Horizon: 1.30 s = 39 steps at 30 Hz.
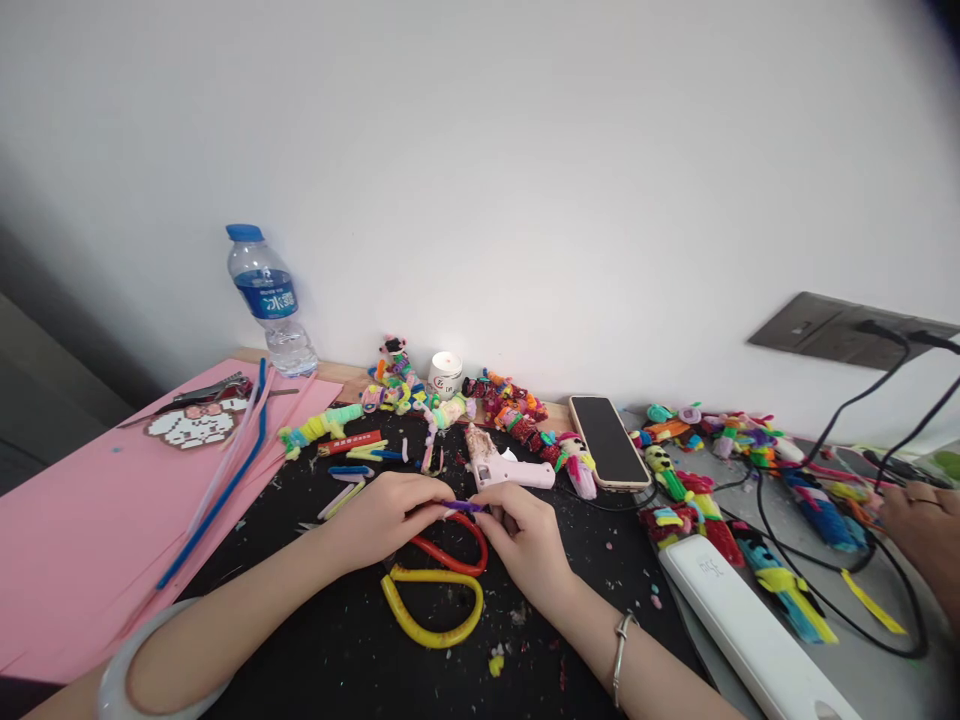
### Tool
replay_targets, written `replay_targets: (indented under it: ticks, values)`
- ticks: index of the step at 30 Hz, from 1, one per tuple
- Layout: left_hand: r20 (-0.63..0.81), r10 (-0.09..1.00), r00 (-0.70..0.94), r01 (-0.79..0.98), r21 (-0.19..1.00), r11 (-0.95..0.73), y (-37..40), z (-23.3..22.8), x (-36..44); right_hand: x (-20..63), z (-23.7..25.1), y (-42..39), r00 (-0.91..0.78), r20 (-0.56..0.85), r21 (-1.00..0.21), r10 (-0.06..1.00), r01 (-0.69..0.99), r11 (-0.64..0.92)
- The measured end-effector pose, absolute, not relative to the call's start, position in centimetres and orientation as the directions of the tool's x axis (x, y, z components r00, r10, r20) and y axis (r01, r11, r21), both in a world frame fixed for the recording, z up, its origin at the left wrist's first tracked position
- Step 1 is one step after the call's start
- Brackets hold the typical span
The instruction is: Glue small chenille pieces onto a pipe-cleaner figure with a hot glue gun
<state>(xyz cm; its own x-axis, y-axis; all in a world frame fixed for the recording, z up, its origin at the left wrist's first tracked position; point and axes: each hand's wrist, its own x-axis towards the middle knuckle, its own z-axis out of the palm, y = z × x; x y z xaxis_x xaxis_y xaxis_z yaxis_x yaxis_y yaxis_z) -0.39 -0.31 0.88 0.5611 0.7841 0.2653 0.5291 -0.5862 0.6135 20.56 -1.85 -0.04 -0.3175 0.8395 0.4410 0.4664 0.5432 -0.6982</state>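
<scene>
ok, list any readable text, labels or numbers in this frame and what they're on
Water bottle, blue label: white characters, blurred, roughly "冰露", not certain.
White jar: small dark mark, too small to read.
Red strip on the black mat: pale print, too small to read.
White power bank: faint grey marking near its top end, not legible.
Phone: screen dark, no text.
Nothing else readable.
</scene>
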Motion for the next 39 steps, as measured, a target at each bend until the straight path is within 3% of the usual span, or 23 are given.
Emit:
replay_targets:
  ticks: [13,22,39]
  values:
    - [0.194,0.868,0.457,0.511,0.742,-0.435,0.1,1.4,-0.5,20.6,0.0,-1.4,-0.283,0.492,-0.699,0.823,0.435,0.567]
    - [0.031,0.901,0.433,0.31,0.933,-0.181,-0.3,1.8,0.3,20.6,-0.1,-1.5,-0.304,0.521,-0.692,0.798,0.397,0.603]
    - [0.052,0.886,0.46,0.172,0.974,-0.147,-0.2,1.2,0.6,20.6,-0.2,-1.8,-0.358,0.527,-0.679,0.771,0.368,0.635]
